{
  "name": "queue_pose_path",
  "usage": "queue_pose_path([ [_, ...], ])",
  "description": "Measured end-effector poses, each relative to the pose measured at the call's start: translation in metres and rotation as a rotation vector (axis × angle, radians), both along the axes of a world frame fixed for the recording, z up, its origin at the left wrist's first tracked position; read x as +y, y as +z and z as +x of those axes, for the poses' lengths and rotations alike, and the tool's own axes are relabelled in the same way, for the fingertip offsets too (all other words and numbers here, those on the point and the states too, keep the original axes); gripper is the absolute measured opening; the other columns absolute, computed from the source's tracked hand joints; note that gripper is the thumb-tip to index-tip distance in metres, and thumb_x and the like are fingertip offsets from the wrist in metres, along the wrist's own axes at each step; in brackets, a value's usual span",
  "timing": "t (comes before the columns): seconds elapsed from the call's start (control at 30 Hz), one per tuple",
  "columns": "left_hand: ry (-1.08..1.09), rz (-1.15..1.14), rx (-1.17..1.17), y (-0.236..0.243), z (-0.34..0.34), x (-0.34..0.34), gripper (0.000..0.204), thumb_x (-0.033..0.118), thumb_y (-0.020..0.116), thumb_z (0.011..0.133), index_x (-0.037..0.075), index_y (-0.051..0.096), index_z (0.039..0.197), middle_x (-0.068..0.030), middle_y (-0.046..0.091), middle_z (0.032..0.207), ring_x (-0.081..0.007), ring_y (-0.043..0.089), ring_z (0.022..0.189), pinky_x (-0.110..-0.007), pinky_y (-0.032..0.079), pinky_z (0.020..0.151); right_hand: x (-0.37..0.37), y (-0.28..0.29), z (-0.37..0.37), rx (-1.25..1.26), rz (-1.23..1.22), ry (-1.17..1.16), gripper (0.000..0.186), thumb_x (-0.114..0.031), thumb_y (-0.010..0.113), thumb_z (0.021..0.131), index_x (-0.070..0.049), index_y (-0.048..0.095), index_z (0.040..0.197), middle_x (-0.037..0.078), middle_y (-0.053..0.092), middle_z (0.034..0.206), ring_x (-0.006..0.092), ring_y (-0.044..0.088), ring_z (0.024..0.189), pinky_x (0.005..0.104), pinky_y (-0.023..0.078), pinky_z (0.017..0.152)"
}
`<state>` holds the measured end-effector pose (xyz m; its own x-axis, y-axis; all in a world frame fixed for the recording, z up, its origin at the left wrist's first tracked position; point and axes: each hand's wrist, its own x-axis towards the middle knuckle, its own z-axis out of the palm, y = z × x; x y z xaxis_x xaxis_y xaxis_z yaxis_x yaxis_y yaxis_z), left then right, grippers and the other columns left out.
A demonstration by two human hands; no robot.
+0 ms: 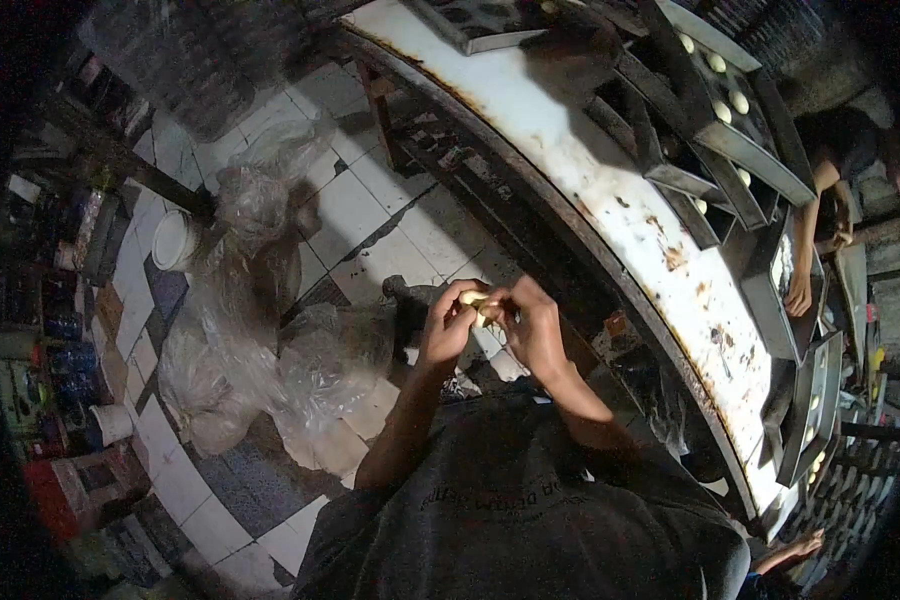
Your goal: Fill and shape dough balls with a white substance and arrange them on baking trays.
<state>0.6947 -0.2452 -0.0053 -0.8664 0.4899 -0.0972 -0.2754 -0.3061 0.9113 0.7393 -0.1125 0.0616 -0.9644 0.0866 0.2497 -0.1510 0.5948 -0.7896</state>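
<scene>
My left hand (452, 325) and my right hand (530, 330) meet in front of my dark shirt, both with fingers closed around a small pale yellow piece (475, 300), which looks like dough. My fingers hide part of it, so its exact shape is unclear. Up and to the right, on a stained white worktable (670, 240), stand stacked dark metal trays (755, 160) with several pale oval pieces in them.
Crumpled clear plastic bags (260, 340) lie on the tiled floor at left, near a white bucket (175, 240). A co-worker's hand (800, 295) reaches into a tray (775, 295) at right; another person's hand (800, 545) shows at lower right. The table's edge runs diagonally beside me.
</scene>
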Motion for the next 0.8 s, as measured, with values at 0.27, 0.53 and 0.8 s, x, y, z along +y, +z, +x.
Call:
queue_pose_path([
  [0.27, 0.109, 0.314, -0.226, -0.005, -0.052, 0.006, 0.036, 0.002, 0.042, 0.078, -0.003, 0.043, 0.114, -0.0099, 0.050, 0.105, -0.0171, 0.050, 0.095, -0.029, 0.039, 0.084, 0.006, -0.031, -0.072, -0.177, -0.326, -0.128, 0.025, -0.008, 0.070, 0.066, 0.002, 0.053, 0.080, 0.008, 0.055, 0.071, 0.0138, 0.052, 0.063, 0.0293, 0.043, 0.056],
  [0.53, 0.253, -0.064, -0.242, 0.001, -0.148, 0.025, 0.031, 0.011, 0.046, 0.081, -0.002, 0.049, 0.109, -0.0094, 0.054, 0.100, -0.0169, 0.051, 0.092, -0.028, 0.040, 0.081, -0.011, -0.038, -0.148, 0.102, 0.055, -0.204, 0.020, 0.001, 0.065, 0.068, 0.002, 0.060, 0.087, 0.012, 0.059, 0.082, 0.0211, 0.060, 0.073, 0.0299, 0.049, 0.061],
  [0.8, -0.097, 0.002, -0.067, 0.004, -0.267, 0.063, 0.023, 0.017, 0.048, 0.085, 0.002, 0.055, 0.102, -0.0088, 0.056, 0.099, -0.0166, 0.053, 0.096, -0.028, 0.045, 0.076, 0.066, -0.033, -0.276, -0.071, -0.255, 0.025, 0.036, 0.004, 0.062, 0.065, -0.004, 0.053, 0.099, 0.008, 0.053, 0.080, 0.0192, 0.055, 0.078, 0.0294, 0.046, 0.070],
])
